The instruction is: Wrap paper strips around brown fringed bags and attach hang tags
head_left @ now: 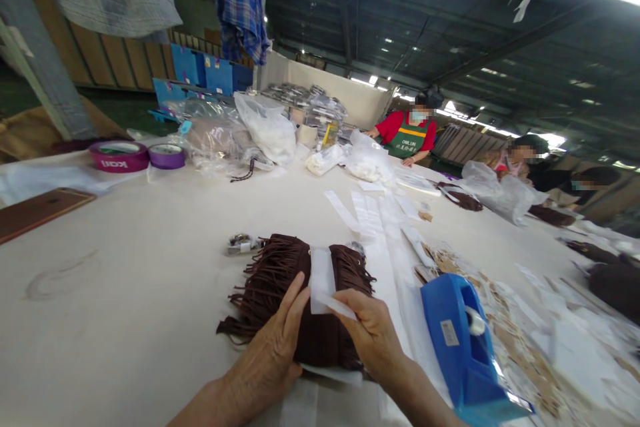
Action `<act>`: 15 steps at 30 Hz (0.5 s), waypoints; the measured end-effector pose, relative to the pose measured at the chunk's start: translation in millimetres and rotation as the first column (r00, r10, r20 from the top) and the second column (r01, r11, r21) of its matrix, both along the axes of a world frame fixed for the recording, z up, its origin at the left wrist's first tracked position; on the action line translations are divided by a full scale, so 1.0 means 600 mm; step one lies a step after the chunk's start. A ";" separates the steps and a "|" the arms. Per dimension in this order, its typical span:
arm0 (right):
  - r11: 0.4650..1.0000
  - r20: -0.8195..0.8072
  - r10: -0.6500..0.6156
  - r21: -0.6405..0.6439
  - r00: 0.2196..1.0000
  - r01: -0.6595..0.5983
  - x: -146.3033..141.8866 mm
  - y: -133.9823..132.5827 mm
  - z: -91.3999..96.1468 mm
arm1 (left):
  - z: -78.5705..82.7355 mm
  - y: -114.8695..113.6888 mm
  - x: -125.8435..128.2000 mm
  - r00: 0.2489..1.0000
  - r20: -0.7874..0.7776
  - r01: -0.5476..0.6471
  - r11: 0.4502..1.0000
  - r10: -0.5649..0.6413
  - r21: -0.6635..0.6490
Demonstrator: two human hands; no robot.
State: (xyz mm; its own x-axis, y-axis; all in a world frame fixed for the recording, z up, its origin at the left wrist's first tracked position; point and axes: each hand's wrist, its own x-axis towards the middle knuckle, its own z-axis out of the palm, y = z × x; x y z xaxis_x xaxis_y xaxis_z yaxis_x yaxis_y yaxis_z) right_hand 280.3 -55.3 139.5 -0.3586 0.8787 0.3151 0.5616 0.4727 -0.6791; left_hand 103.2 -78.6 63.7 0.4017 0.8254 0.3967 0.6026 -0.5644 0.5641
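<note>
A dark brown fringed bag (280,267) lies on the table in front of me, long fringes spilling out to its left. Across its upper middle runs a thin white strip (321,270), which looks like paper or soft wrapping. My left hand (273,340) rests flat on the bag's left half, fingers stretched forward beside the strip. Pinched between the thumb and fingers of my right hand (373,333) is the strip's near end, lifted a little. Beyond the bag's left corner sits a small bundle of metal hardware (243,244), perhaps a chain. White sheeting shows beneath the bag.
Right of my hand stands a blue tape dispenser (457,340), beside scattered paper and brown scraps (520,347). Tape rolls (119,155) and a phone (43,212) lie left. Plastic bags (267,130) are heaped at the back. A co-worker in a green apron (407,140) stands across.
</note>
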 end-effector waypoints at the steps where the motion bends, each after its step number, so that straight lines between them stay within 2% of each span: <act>1: 1.000 0.000 0.001 -0.016 1.000 -0.001 -0.001 -0.005 -0.008 | 0.000 0.001 -0.001 1.000 0.004 0.012 1.000 -0.012 -0.005; 4: 0.996 -0.067 -0.017 -0.086 0.998 0.012 -0.002 -0.016 -0.026 | 0.001 0.007 -0.004 0.998 -0.022 0.048 0.995 -0.050 -0.088; 6: 0.983 -0.202 -0.083 -0.180 0.976 0.046 -0.002 -0.018 -0.030 | 0.003 0.009 -0.005 0.997 -0.046 0.048 0.990 -0.055 -0.131; 10: 0.922 -0.508 -0.259 -0.382 0.822 0.055 0.003 -0.010 -0.033 | 0.018 0.012 -0.005 0.990 -0.127 0.032 0.972 -0.063 -0.234; 12: 0.909 -0.574 -0.285 -0.417 0.768 0.025 0.005 -0.005 -0.035 | 0.031 0.015 -0.003 0.979 -0.185 0.025 0.954 -0.083 -0.298; 15: 0.908 -0.586 -0.282 -0.419 0.760 0.013 0.005 0.001 -0.032 | 0.051 0.021 0.001 0.951 -0.280 0.024 0.931 -0.134 -0.365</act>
